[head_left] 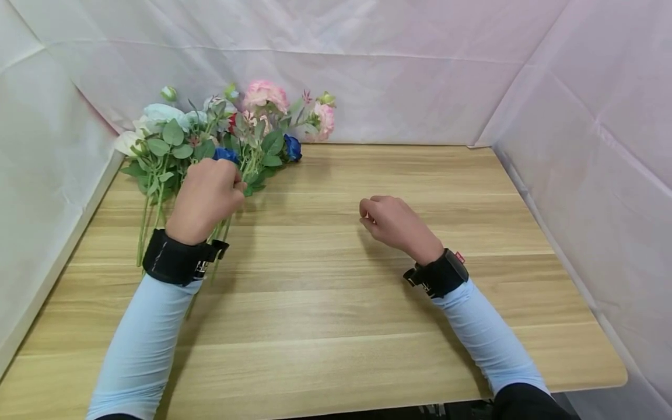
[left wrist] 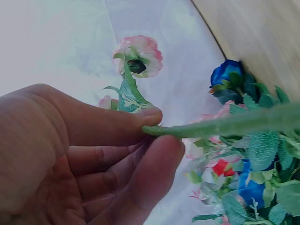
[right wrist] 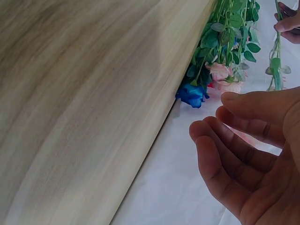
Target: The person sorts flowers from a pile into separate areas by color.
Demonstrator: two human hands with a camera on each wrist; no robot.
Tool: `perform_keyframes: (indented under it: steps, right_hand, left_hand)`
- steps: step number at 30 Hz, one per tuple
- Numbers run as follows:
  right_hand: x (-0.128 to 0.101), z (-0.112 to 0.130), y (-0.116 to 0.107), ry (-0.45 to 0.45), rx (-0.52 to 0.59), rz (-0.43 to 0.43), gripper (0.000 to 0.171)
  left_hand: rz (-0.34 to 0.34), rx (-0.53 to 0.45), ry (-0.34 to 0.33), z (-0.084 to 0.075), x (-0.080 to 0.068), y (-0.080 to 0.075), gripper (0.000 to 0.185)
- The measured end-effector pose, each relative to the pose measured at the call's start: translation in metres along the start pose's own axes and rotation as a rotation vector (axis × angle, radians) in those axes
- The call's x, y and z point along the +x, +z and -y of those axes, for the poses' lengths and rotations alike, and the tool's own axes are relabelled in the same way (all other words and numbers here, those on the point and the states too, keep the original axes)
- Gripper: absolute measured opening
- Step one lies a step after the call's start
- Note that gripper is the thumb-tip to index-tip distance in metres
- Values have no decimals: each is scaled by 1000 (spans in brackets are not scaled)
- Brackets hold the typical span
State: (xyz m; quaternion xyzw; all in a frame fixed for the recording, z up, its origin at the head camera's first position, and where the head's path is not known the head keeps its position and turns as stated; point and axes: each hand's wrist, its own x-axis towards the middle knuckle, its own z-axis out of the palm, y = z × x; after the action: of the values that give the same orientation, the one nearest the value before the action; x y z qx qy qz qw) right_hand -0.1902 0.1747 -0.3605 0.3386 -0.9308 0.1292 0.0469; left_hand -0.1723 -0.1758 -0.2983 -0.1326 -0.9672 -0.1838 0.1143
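Note:
A pile of artificial flowers [head_left: 226, 131], pink, white, blue and red with green leaves, lies at the far left of the wooden table [head_left: 341, 303]. My left hand [head_left: 231, 178] is in among the stems. In the left wrist view this left hand [left wrist: 157, 129] pinches one green stem [left wrist: 225, 125] between thumb and forefinger, with a pink bloom [left wrist: 138, 54] behind it. My right hand [head_left: 370, 213] hovers over the middle of the table, fingers loosely curled and holding nothing. The right wrist view shows the right hand [right wrist: 220, 117] with an empty palm, apart from a blue flower [right wrist: 192, 93].
White cloth [head_left: 420, 76] hangs as walls behind the table and along both its sides. Bare wood [right wrist: 93, 93] spreads from the flowers to the right edge and the near edge. Black wrist straps [head_left: 175, 259] sit over light blue sleeves.

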Motion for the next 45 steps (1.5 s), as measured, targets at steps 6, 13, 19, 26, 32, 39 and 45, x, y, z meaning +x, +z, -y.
perform_keyframes:
  steps: [6,13,19,26,32,39,45]
  right_hand:
    - [1,-1,0,7,9,2,4]
    - [3,1,2,26,101,63,8]
    - [8,16,-1,3,295,62,13]
    - [10,37,0,87,639,110,24]
    - [11,47,3,130,774,85,28]
    - [14,56,10,165,869,80,38]
    - [13,59,15,192,903,59,30]
  left_hand:
    - [-23,-11,4,-3,1,-1,39]
    - [55,-57,-18,-4,3,5,54]
    - [110,-109,-13,-12,6,17,57]
    - [150,-222,22,-30,8,37,26]
    - [154,-338,16,-52,7,47,16]
    - [156,-517,-17,-72,3,58,12]
    - [92,-560,-19,-82,-3,72,17]
